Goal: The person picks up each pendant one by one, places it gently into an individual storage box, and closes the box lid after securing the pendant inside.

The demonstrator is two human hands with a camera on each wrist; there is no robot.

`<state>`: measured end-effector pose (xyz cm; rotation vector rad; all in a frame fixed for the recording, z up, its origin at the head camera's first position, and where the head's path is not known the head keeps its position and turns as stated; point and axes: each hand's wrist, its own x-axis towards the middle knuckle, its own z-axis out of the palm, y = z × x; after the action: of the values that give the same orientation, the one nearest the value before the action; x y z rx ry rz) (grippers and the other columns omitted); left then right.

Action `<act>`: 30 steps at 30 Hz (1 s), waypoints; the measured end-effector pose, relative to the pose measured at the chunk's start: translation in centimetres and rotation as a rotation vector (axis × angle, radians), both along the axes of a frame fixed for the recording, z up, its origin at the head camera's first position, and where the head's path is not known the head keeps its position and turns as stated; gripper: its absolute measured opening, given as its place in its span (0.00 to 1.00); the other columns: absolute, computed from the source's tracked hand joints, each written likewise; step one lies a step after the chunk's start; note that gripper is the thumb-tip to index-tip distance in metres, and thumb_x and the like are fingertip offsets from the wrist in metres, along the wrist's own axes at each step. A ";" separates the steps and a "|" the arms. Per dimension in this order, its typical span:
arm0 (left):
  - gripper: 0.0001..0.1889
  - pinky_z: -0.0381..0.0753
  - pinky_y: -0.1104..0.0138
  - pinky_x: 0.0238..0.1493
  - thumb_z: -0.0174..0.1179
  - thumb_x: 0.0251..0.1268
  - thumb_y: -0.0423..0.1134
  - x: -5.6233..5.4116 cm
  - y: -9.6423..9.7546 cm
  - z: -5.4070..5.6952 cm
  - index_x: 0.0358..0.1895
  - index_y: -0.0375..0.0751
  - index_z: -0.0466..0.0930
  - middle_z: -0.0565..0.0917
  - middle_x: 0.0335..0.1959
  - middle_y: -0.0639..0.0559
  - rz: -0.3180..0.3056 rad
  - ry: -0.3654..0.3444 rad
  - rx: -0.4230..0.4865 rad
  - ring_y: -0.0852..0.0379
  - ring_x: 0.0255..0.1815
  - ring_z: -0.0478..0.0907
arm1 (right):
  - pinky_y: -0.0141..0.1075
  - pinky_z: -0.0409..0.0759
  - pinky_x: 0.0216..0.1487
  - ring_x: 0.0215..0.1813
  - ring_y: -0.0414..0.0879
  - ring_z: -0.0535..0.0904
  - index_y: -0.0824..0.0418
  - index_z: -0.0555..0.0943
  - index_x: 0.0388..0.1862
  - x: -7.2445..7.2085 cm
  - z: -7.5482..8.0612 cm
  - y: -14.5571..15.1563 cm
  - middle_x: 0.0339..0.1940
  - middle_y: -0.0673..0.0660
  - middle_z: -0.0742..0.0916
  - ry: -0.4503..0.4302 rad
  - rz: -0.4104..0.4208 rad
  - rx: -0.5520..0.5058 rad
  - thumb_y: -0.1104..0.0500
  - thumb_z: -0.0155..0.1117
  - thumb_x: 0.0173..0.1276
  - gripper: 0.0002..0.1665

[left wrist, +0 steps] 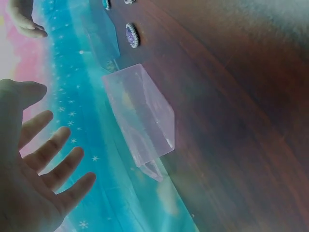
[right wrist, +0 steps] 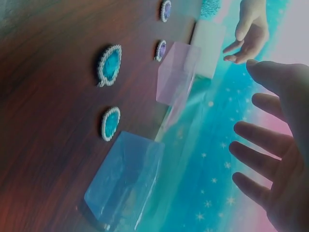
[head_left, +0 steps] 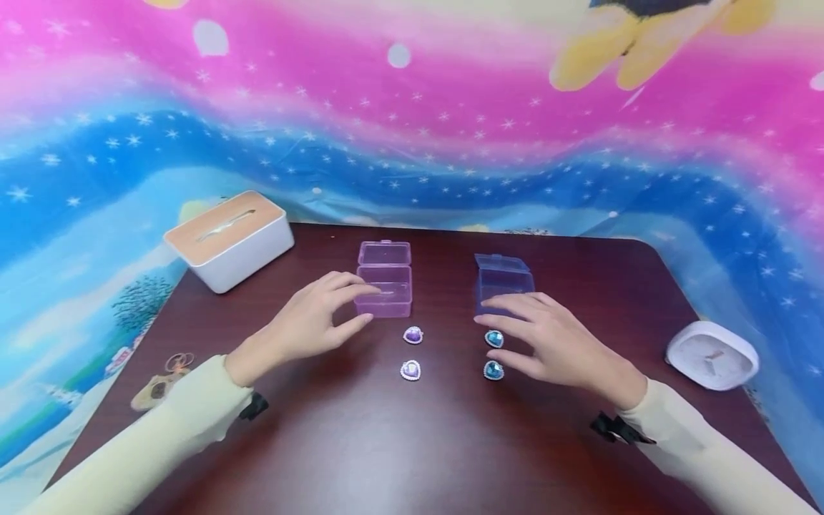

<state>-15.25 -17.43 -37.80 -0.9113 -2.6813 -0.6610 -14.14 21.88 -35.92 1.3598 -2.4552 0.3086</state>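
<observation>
My left hand (head_left: 315,315) hovers beside a pink clear plastic box (head_left: 384,307) whose lid stands raised at the back; its fingers are spread and hold nothing. On the other side, my right hand (head_left: 547,336) is over a blue clear plastic box (head_left: 505,279), also with its lid up, and its fingers are spread too. Two purple gems with silvery beaded edges, a far one (head_left: 413,335) and a near heart-shaped one (head_left: 410,370), lie in front of the pink box. Two teal gems (right wrist: 111,65) with the same edging lie before the blue box, under the right fingers in the head view.
A white tissue box (head_left: 241,250) with a wood-look top stands at the back left. At the right edge sits a white clock (head_left: 712,355). A tan keychain (head_left: 157,388) with rings lies by the left forearm. Patterned cloth (head_left: 386,157) hangs behind the table.
</observation>
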 end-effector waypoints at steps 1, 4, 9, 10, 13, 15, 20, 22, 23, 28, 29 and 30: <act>0.23 0.84 0.53 0.58 0.70 0.65 0.49 -0.3 0.5 -0.2 0.62 0.52 0.83 0.85 0.55 0.52 0.000 -0.012 -0.003 0.53 0.56 0.80 | 0.50 0.76 0.63 0.67 0.50 0.80 0.45 0.81 0.66 0.2 0.0 0.3 0.65 0.53 0.85 0.003 -0.006 0.002 0.43 0.75 0.62 0.33; 0.23 0.85 0.57 0.51 0.68 0.66 0.51 -0.9 1.6 -0.7 0.63 0.52 0.82 0.84 0.50 0.51 0.011 -0.070 -0.025 0.54 0.50 0.80 | 0.50 0.78 0.61 0.64 0.49 0.82 0.47 0.83 0.64 0.7 -0.2 0.8 0.60 0.53 0.87 0.008 -0.017 -0.004 0.44 0.77 0.60 0.32; 0.24 0.77 0.63 0.33 0.70 0.64 0.50 -1.2 0.7 -1.4 0.62 0.50 0.80 0.79 0.39 0.52 0.174 -0.180 -0.017 0.55 0.37 0.75 | 0.48 0.79 0.59 0.59 0.46 0.84 0.46 0.87 0.57 -0.7 -1.0 -1.8 0.54 0.49 0.89 -0.055 -0.027 0.022 0.44 0.76 0.62 0.24; 0.24 0.76 0.63 0.32 0.70 0.64 0.49 -1.2 0.4 -1.6 0.62 0.49 0.80 0.78 0.38 0.51 0.201 -0.205 -0.005 0.55 0.36 0.75 | 0.48 0.79 0.59 0.58 0.45 0.84 0.46 0.87 0.56 -1.1 -1.2 -2.6 0.53 0.47 0.90 -0.074 -0.032 0.033 0.43 0.75 0.63 0.22; 0.25 0.73 0.64 0.32 0.72 0.62 0.47 -1.4 -0.2 -2.2 0.62 0.47 0.78 0.77 0.37 0.50 0.230 -0.284 0.041 0.55 0.35 0.74 | 0.46 0.80 0.55 0.54 0.43 0.85 0.47 0.89 0.52 -2.3 -2.2 -4.8 0.49 0.46 0.90 -0.141 -0.053 0.054 0.44 0.74 0.66 0.19; 0.25 0.74 0.64 0.34 0.72 0.62 0.46 -1.6 -0.2 -2.7 0.62 0.47 0.78 0.78 0.38 0.49 0.220 -0.317 0.059 0.55 0.36 0.75 | 0.44 0.81 0.52 0.52 0.42 0.86 0.47 0.89 0.51 -2.8 -3.0 -6.0 0.47 0.45 0.91 -0.181 -0.074 0.065 0.44 0.74 0.66 0.17; 0.16 0.72 0.65 0.29 0.71 0.63 0.45 -2.0 0.2 -3.6 0.53 0.49 0.83 0.78 0.36 0.52 0.260 -0.318 0.059 0.56 0.34 0.75 | 0.41 0.84 0.49 0.47 0.42 0.87 0.50 0.89 0.51 -3.5 -4.7 -8.4 0.45 0.47 0.91 -0.302 -0.124 0.050 0.47 0.74 0.66 0.17; 0.12 0.70 0.65 0.27 0.71 0.64 0.45 -2.2 0.3 -3.7 0.48 0.51 0.84 0.78 0.34 0.53 0.291 -0.304 0.052 0.57 0.33 0.74 | 0.39 0.85 0.47 0.44 0.42 0.86 0.51 0.88 0.51 -3.7 -5.2 -9.2 0.44 0.48 0.90 -0.350 -0.146 0.033 0.47 0.75 0.66 0.17; 0.10 0.69 0.64 0.26 0.71 0.64 0.45 -2.2 0.4 -3.8 0.46 0.51 0.85 0.78 0.33 0.54 0.303 -0.300 0.050 0.57 0.32 0.73 | 0.38 0.84 0.45 0.42 0.42 0.86 0.51 0.88 0.50 -3.7 -5.4 -9.6 0.43 0.48 0.90 -0.368 -0.157 0.028 0.47 0.75 0.66 0.17; 0.04 0.69 0.63 0.26 0.69 0.65 0.44 -2.4 0.3 -3.7 0.39 0.53 0.86 0.80 0.29 0.57 0.332 -0.299 0.049 0.58 0.30 0.75 | 0.33 0.77 0.34 0.36 0.40 0.80 0.50 0.89 0.48 -4.0 -6.1 -11.1 0.39 0.47 0.89 -0.418 -0.211 0.027 0.46 0.77 0.63 0.17; 0.03 0.69 0.63 0.26 0.69 0.66 0.44 -2.5 0.3 -3.7 0.39 0.53 0.86 0.81 0.28 0.58 0.334 -0.302 0.049 0.59 0.30 0.75 | 0.32 0.76 0.33 0.36 0.39 0.79 0.50 0.89 0.48 -4.1 -6.2 -11.3 0.38 0.47 0.89 -0.422 -0.218 0.033 0.46 0.77 0.63 0.17; 0.03 0.69 0.63 0.26 0.68 0.66 0.44 -2.5 0.3 -3.7 0.39 0.53 0.86 0.81 0.28 0.58 0.336 -0.305 0.050 0.59 0.29 0.76 | 0.32 0.75 0.33 0.35 0.38 0.78 0.49 0.89 0.48 -4.1 -6.3 -11.5 0.38 0.46 0.89 -0.424 -0.224 0.041 0.46 0.77 0.63 0.17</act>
<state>-17.75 -17.17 -41.49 -0.3529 -2.9649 -0.8381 -18.23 10.35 -42.25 1.1078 -2.9417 0.5419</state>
